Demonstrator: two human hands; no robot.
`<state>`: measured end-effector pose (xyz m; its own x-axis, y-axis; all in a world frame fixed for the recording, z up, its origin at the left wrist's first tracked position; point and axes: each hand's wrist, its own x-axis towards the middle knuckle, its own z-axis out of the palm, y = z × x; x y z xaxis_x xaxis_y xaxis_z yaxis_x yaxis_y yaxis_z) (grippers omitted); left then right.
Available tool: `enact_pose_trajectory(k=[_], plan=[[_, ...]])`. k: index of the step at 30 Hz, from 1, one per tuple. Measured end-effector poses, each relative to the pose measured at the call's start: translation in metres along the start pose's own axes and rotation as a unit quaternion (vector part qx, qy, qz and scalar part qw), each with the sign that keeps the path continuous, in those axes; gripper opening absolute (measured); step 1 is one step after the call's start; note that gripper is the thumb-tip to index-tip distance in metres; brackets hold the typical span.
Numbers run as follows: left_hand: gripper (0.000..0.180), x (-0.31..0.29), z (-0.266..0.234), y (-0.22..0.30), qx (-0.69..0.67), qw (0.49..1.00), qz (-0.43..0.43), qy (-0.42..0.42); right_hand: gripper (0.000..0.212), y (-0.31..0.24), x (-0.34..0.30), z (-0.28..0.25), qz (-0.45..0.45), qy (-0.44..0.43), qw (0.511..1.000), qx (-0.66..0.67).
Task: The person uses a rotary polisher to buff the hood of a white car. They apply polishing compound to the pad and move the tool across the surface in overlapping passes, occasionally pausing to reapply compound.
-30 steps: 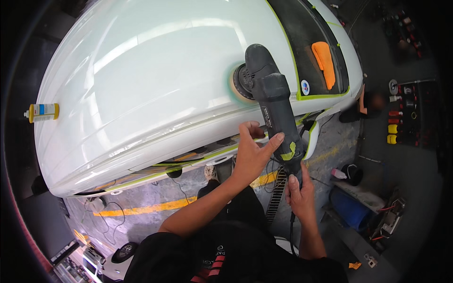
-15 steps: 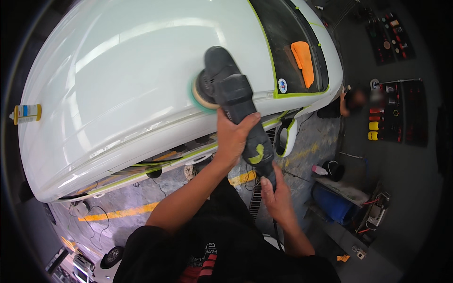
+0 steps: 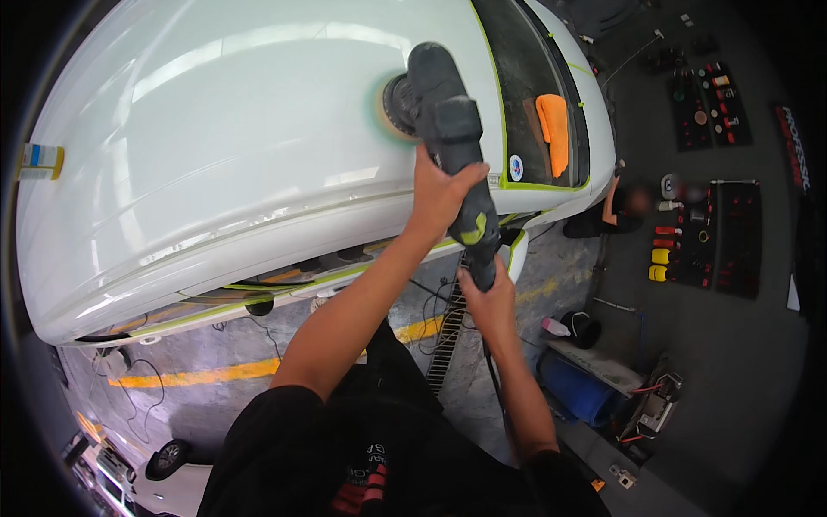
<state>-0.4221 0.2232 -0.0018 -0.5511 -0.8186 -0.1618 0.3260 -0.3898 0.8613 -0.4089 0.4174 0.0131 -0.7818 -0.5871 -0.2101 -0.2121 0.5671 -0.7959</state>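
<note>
A black electric polisher [image 3: 452,125] lies across the near side of a white car's roof [image 3: 258,138]. Its round pad [image 3: 381,116], pale green at the rim, is on the paint; motion blurs its edge. My left hand [image 3: 439,194] is wrapped round the body just behind the head, thumb on the right. Lower down, my right hand [image 3: 493,302] grips the rear end, where a dark cord [image 3: 493,370] trails down beside my forearm. Green masking tape [image 3: 501,121] borders the windshield, on which a folded orange cloth [image 3: 554,133] rests.
A yellow bottle [image 3: 41,162] lies at the roof's far left. The car's side mirror [image 3: 517,254] juts out near my right hand. A person [image 3: 633,202] crouches by the car's front. A black bucket [image 3: 584,329] and blue barrel [image 3: 581,388] stand right. Cables [image 3: 159,388] cross the floor.
Both hands have pushed the polisher farther away across the roof and slightly right, my arms stretching out more. The grip is the same. The whole view has shifted a little.
</note>
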Motion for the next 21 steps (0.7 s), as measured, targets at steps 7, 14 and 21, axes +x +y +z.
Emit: enact_pose_trajectory(k=[7, 14, 21], plan=[[0.073, 0.04, -0.007, -0.006, 0.002, 1.0, 0.003, -0.016, 0.032, -0.003, 0.039, 0.024, 0.008, 0.047, 0.995, -0.084], [0.073, 0.042, -0.015, 0.002, 0.025, 0.998, 0.006, -0.051, 0.029, 0.006, 0.038, 0.042, -0.008, 0.066, 0.996, -0.058], [0.078, 0.011, -0.036, -0.007, 0.044, 0.998, 0.028, -0.046, 0.033, 0.021, 0.004, 0.062, -0.028, 0.075, 0.996, -0.044]])
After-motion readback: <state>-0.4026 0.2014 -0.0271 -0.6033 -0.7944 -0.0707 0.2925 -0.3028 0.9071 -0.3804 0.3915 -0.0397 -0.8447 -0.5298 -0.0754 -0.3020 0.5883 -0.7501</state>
